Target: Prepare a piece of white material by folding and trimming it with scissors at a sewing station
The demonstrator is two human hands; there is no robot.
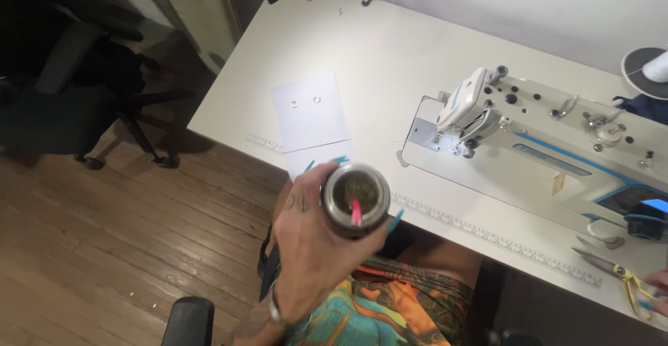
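Holding metal cup (356, 197) | left hand (313, 242) | off table edge (229, 144)

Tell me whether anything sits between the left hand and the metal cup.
Nothing visible does. The left hand already wraps the metal cup, fingers against its side, held up in front of the table's near edge. A pink straw stands inside the cup.
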